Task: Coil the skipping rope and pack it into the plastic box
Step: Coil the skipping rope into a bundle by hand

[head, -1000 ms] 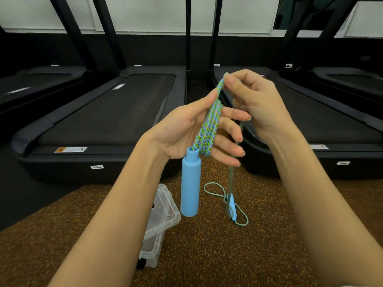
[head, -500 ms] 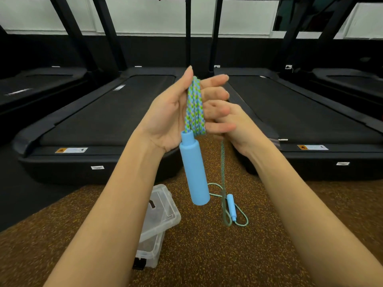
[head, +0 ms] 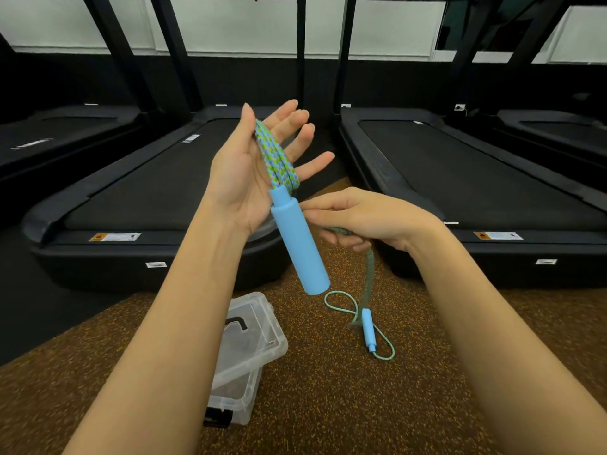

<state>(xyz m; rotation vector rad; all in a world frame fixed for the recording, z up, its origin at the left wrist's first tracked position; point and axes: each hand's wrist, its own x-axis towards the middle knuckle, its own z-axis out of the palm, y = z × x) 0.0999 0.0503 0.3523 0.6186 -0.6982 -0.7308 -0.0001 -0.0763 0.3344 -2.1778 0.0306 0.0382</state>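
Note:
My left hand [head: 244, 177] is raised palm up, fingers spread, with several loops of the blue-green skipping rope [head: 275, 159] wound around it. One blue handle [head: 299, 244] hangs down from those loops. My right hand [head: 363, 220] sits lower, just right of that handle, pinching the loose strand [head: 369, 274] that runs down to the floor. The second blue handle [head: 368, 330] lies on the floor with a small loop of rope around it. The clear plastic box [head: 244, 351] stands on the floor below my left forearm, its lid tilted open.
Black treadmills [head: 138, 178] line the far side, their rear ends close in front of me. The floor here is brown speckled rubber [head: 328, 405], with a dark strip at the left.
My right hand has dropped from beside the left fingers to below them, drawing the strand down. The left hand's fingers have spread and the hanging handle has swung to the right.

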